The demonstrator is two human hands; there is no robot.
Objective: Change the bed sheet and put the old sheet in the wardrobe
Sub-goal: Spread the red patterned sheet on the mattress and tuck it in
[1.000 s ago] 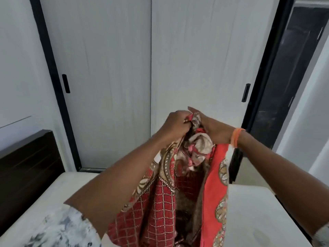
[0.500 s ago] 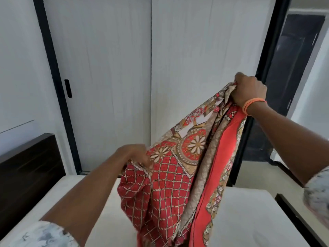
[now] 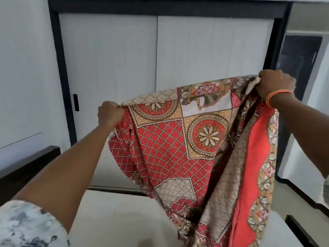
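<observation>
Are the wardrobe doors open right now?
No, both white sliding wardrobe doors sit closed behind the patterned sheet.

Setting: a bedroom in a home. Evidence recorded: a bare off-white mattress (image 3: 114, 216) lay in the foreground, with a dark wooden headboard (image 3: 26, 168) standing against the pale wall (image 3: 23, 68) at the left. Directly beyond the bed stood a built-in wardrobe (image 3: 110, 68) with two white sliding doors in a black frame; a small black recessed handle (image 3: 76, 102) was set in the left door. A dark doorway (image 3: 299, 68) opened at the right. A patterned red bed sheet (image 3: 165, 145) was held spread above the mattress.
</observation>
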